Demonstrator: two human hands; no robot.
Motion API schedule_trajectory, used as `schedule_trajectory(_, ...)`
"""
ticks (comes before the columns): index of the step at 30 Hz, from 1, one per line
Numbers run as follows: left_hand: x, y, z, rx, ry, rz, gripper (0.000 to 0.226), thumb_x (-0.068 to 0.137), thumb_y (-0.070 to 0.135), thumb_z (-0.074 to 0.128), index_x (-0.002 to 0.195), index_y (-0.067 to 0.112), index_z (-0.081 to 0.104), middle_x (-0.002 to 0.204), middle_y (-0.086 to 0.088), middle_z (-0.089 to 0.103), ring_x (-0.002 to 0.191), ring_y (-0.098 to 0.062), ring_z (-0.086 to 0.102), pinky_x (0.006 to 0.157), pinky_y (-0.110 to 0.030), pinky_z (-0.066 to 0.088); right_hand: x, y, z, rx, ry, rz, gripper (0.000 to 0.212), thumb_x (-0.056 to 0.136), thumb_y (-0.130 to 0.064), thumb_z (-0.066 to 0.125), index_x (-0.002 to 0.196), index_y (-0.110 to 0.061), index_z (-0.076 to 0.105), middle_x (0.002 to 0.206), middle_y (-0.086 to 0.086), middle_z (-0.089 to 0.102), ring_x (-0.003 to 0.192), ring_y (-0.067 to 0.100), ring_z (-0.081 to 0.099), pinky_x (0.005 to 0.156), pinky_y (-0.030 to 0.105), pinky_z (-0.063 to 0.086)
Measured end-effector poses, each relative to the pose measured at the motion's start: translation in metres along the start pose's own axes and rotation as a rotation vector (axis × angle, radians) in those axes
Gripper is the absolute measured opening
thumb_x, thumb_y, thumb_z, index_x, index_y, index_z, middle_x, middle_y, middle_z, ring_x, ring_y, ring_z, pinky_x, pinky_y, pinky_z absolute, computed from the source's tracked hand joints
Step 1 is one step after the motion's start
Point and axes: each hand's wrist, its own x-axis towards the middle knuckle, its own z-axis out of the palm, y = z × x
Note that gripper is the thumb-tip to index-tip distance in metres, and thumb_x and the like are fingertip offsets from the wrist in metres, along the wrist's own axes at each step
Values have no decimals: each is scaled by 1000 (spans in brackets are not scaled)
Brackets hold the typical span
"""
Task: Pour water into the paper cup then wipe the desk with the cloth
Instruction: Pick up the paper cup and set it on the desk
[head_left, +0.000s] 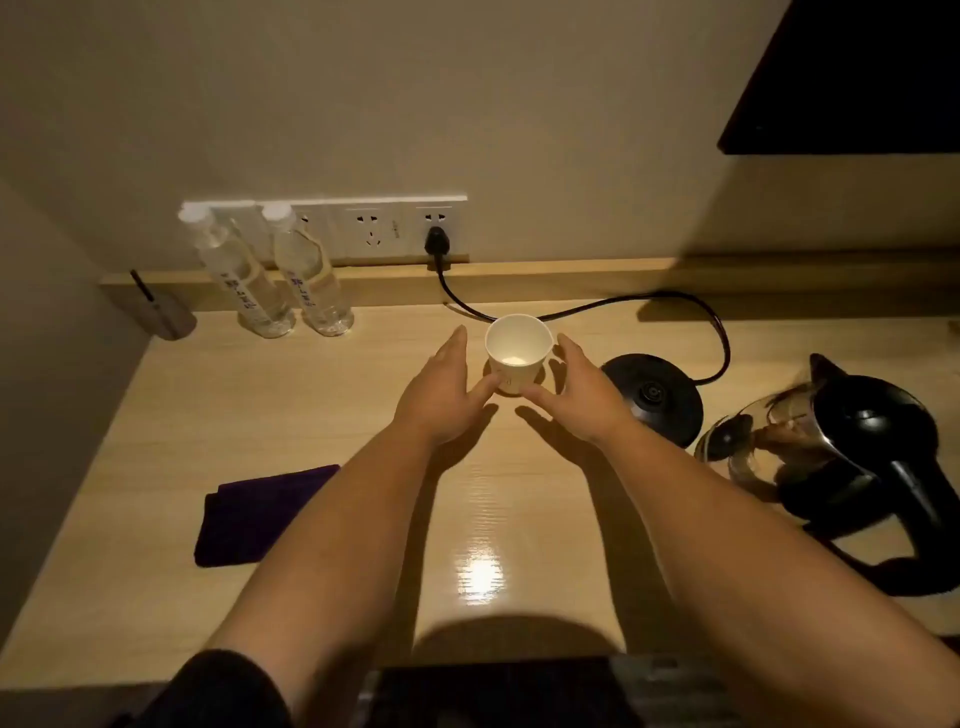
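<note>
Hands: your left hand (441, 395) and right hand (582, 395) flank the paper cup (515, 353), fingers spread, thumbs touching its base
Risk: the light cup tips if nudged; the kettle (852, 447) is well apart from it

The two clear plastic water bottles (244, 275) carry labels with blue print, too blurred to read

Two bottles (270, 270) stand by the wall sockets (363, 228); a plug (436, 241) sits in one, its cord (649, 301) reaching the round base (654, 397).
</note>
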Motion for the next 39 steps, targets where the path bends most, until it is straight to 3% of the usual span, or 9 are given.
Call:
schedule_trajectory(4,12,-3,6,-42,-28,12,80,94,47,53,154,20,9,160,-1,23,144,-22,27,109,-39,33,7,-2,13,120,22,67,85,71,-61,71,137,-22,34,131,-1,55,113,20,54,83,31,47)
schedule_trajectory(6,17,-3,11,-134,-32,41,73,94,42,56,153,22,18,155,-1,35,138,-23,37,102,-36,38,12,-3,19,138,23,74,77,73,-57,72,132,-21,38,120,-3,56,105,17,55,77,27,45)
schedule_trajectory(8,18,-4,15,-232,-11,69,63,94,36,58,149,24,28,144,-1,48,129,-22,46,92,-30,40,16,-4,21,176,37,62,69,77,-47,74,131,-20,40,116,-5,55,103,14,54,77,24,42)
schedule_trajectory(11,13,-6,20,-291,7,51,58,94,32,58,146,20,33,139,-2,53,124,-21,50,92,-30,42,13,-2,22,204,29,44,64,80,-39,74,132,-20,42,114,-7,54,104,13,53,78,24,41)
schedule_trajectory(22,-79,16,46,-307,105,-27,51,96,26,55,143,18,36,135,-5,57,120,-23,54,85,-28,40,-61,12,13,212,-74,2,64,81,-31,75,135,-23,42,132,0,55,120,19,51,94,33,43)
schedule_trajectory(29,-150,34,74,-306,115,-90,50,97,25,53,143,18,35,135,-6,57,120,-25,54,85,-29,40,-124,33,13,189,-144,-15,64,80,-32,75,135,-23,42,130,-3,56,114,14,52,87,27,40)
schedule_trajectory(39,-179,35,87,-278,127,-94,50,99,25,49,145,18,33,138,-5,54,121,-25,53,87,-30,41,-152,41,16,210,-169,4,64,83,-28,72,139,-23,41,135,-1,54,122,19,50,95,31,41)
